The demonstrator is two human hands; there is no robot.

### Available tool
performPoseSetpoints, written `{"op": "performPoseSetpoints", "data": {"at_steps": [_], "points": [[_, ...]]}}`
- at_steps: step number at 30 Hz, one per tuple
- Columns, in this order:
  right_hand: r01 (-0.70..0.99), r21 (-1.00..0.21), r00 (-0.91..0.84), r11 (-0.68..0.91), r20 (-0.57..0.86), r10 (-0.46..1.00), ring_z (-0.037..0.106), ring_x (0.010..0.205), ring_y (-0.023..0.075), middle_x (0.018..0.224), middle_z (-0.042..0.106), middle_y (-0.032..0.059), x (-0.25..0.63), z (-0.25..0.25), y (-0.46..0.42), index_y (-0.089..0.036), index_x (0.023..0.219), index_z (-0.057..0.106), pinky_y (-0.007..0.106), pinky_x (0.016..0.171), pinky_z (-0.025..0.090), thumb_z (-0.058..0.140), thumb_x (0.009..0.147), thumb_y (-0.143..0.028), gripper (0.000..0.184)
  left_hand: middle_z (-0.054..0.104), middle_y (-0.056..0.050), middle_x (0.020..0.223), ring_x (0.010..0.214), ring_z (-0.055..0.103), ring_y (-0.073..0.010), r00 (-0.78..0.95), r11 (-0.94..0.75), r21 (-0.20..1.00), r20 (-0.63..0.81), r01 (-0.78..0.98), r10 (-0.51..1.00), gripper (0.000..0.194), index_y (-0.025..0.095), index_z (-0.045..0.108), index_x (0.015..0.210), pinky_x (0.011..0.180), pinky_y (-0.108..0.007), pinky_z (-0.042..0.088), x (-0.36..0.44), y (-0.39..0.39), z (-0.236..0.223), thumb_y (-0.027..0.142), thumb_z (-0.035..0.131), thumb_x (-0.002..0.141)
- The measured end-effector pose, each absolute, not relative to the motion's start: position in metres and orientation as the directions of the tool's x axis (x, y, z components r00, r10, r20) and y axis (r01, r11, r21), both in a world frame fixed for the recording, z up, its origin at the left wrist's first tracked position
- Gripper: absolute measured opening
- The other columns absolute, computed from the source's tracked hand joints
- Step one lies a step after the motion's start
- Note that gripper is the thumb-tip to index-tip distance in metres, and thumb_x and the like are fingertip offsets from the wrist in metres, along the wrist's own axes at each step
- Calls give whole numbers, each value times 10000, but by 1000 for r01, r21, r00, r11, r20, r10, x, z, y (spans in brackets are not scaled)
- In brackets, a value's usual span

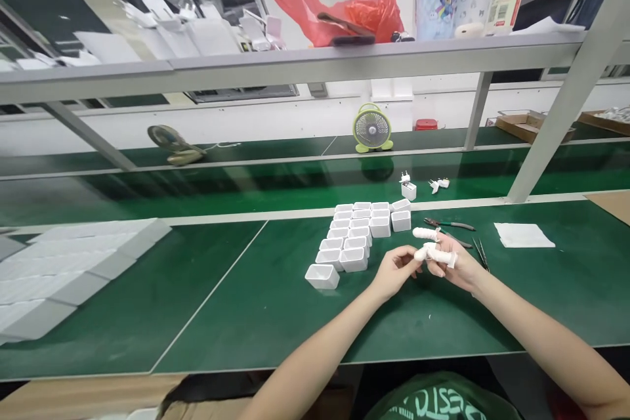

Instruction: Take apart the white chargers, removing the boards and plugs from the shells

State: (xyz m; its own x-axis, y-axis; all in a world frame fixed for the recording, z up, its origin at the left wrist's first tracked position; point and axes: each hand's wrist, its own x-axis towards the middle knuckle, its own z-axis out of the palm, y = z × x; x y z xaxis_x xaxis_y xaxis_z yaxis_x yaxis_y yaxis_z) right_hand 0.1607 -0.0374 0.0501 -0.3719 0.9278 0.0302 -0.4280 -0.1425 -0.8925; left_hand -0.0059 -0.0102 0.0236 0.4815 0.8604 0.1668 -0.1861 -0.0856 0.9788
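My left hand [396, 270] is closed in a pinch, its fingertips against those of my right hand. White finger cots [445, 258] cover the thumb and some fingers of my right hand [460, 266]. Its thumb and a covered finger come together where the two hands meet, while another covered finger stretches out above. Whatever small thing lies between the fingertips is too hidden to name. Left of the hands, open white plastic boxes [322, 275] stand in rows on the green table [236, 321]. Pliers [450, 224] and tweezers [481, 254] lie just behind and beside my right hand.
A white paper sheet [524, 235] lies to the right. White plug parts [407, 189] sit beyond the boxes. Stacked white trays [73, 269] occupy the left side. A green fan [373, 128] stands behind, and a shelf [295, 69] with bottles and a red bag crosses above.
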Motion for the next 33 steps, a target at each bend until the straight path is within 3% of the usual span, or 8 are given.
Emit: {"op": "performPoseSetpoints", "data": {"at_steps": [5,13,20,25,27,30,33], "points": [[-448,-878,-395,-170,24,919,435,386,52,839,748,58,158,45,-37,-183,1261,579,214,435,310,694,814,-363,496,581,2,590,516,539,-111,505,-37,980,132,-193,853,448,126,629,760,507,-235,457,-5,-7,19,543,779,694],[-422,-865,-480,-269,-38,876,465,337,51,1103,735,158,163,35,-39,-200,1339,530,210,363,262,643,845,-391,541,550,24,521,482,507,-90,528,-13,983,109,-182,842,395,125,612,694,505,-213,419,-2,-9,15,485,775,706],[-398,-883,-497,-249,-21,868,437,308,40,907,774,116,160,37,-43,-187,1333,523,187,355,243,758,789,-378,623,552,28,578,489,493,-80,500,-30,986,109,-163,859,318,139,612,712,495,-209,415,-1,-13,16,407,779,670],[-351,-894,-543,-279,-49,838,509,346,71,1093,741,169,168,51,-45,-195,1316,537,201,337,285,711,817,-444,584,555,29,596,499,503,-84,451,-64,991,109,-115,886,303,141,615,734,514,-219,444,-3,-11,17,390,773,660],[-371,-905,-467,-207,-11,884,513,369,77,1101,740,155,179,60,-44,-212,1322,533,215,355,322,672,846,-448,549,559,27,614,491,502,-81,402,-73,993,103,-89,910,290,145,612,758,509,-216,438,-4,-7,15,397,742,697],[-378,-926,-195,-8,72,978,484,426,78,1143,724,111,196,69,-38,-253,1324,532,243,411,374,600,899,-417,461,560,21,658,490,509,-77,298,-74,996,82,-40,951,245,153,593,799,500,-206,425,-8,1,12,389,658,783],[-203,-975,-40,91,101,994,507,530,117,1136,709,100,209,68,-28,-255,1352,499,282,503,434,533,930,-424,456,550,19,724,505,530,-73,214,-82,996,75,23,974,186,163,580,849,509,-199,435,-13,8,10,338,624,803]]}}
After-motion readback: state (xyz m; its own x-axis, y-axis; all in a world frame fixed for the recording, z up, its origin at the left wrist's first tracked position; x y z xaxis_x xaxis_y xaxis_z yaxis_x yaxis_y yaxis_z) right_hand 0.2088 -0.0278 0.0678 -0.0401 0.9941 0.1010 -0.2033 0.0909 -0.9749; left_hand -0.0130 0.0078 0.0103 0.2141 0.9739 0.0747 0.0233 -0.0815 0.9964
